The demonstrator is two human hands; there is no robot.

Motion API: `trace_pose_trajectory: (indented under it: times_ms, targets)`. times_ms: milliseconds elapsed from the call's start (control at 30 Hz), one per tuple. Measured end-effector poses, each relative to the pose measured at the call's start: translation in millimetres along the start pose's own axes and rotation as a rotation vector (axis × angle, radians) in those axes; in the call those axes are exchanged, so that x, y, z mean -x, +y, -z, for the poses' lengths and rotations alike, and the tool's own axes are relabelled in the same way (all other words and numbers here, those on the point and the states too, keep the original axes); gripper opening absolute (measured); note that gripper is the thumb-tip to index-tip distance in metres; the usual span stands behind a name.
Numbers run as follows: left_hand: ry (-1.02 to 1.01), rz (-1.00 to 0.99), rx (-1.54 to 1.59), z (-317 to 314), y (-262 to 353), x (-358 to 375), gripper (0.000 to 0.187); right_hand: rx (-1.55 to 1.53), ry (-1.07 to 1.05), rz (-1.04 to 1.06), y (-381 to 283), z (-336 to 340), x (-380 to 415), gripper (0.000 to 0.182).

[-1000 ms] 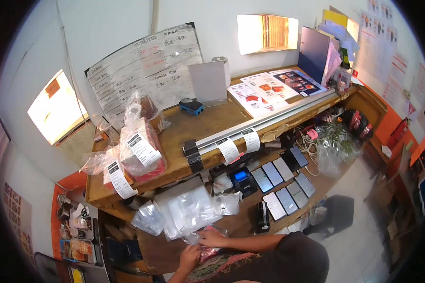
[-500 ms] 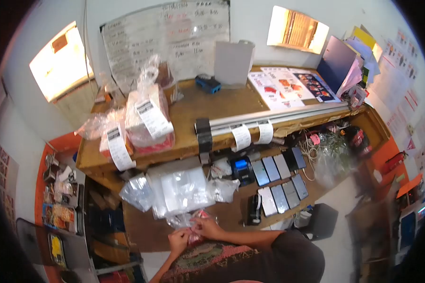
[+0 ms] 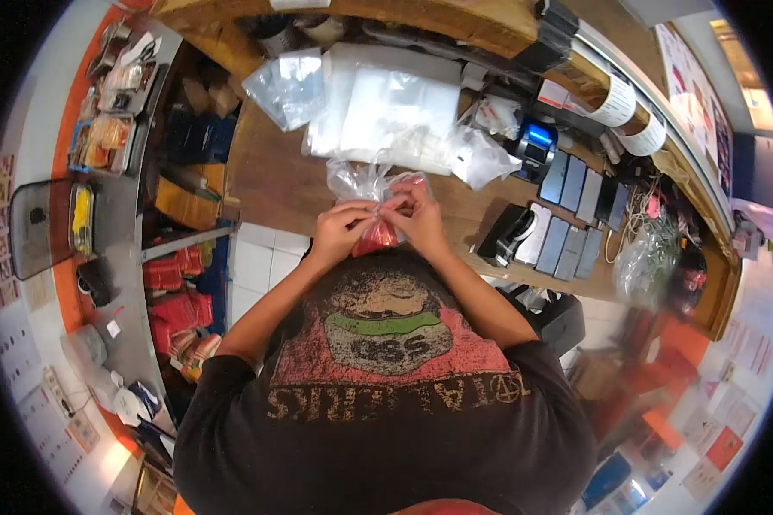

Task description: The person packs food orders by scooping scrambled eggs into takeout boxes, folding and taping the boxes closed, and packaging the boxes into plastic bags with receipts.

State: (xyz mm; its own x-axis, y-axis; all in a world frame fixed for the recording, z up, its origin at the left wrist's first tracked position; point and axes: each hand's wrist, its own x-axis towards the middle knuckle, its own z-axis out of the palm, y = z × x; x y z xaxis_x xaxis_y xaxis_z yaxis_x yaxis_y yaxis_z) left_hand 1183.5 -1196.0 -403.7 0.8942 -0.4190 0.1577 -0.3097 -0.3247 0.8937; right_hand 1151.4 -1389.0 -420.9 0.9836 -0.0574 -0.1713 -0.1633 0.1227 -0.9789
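Both hands meet at the gathered neck of a clear plastic bag (image 3: 374, 238) with red contents, at the table's near edge. My left hand (image 3: 345, 228) pinches the neck from the left side. On the right, my right hand (image 3: 416, 218) grips the same neck, its fingertips close to the left ones. The bag's loose top spreads out above the fingers. Just beyond lies a stack of clear plastic sheets or bags (image 3: 397, 107) on the brown table (image 3: 270, 180).
Several phones (image 3: 560, 236) lie in rows to the right, near a black device with a blue screen (image 3: 537, 148). A crumpled clear bag (image 3: 483, 159) sits beside the stack. Shelves with red packets (image 3: 180, 300) stand at the left, a dark chair (image 3: 560, 322) at the right.
The view has tilted down and the upper shelf has mostly left the frame. Both hands appear higher in the picture, still at the bag's neck.
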Motion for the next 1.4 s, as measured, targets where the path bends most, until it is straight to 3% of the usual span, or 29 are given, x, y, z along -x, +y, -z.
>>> trace_pose_trajectory:
  times_ms: [900,1067,1133,1200,1333,1400]
  targets:
    - [0.028,0.024,0.034,-4.9,2.6,0.4,0.012,0.003,-0.056,-0.060,-7.3,0.4,0.7,0.036]
    - [0.021,0.072,-0.014,-7.6,6.0,-8.3,0.011,0.043,-0.070,0.042,-6.7,0.7,4.1,0.037]
    - [-0.009,0.144,-0.024,-6.3,22.1,-10.7,0.010,0.199,-0.075,0.094,-5.7,1.9,2.7,0.036]
    - [-0.027,0.028,-0.067,-7.2,23.3,-8.5,0.008,0.271,-0.026,0.179,-8.3,2.0,2.6,0.033]
    - [-0.030,-0.243,-0.213,-4.0,20.1,-13.9,0.006,0.165,-0.060,0.118,-17.5,-1.4,3.8,0.030]
    - [-0.033,-0.274,-0.232,-4.2,18.0,-16.0,0.006,0.397,-0.053,0.292,-20.2,-1.0,4.6,0.031]
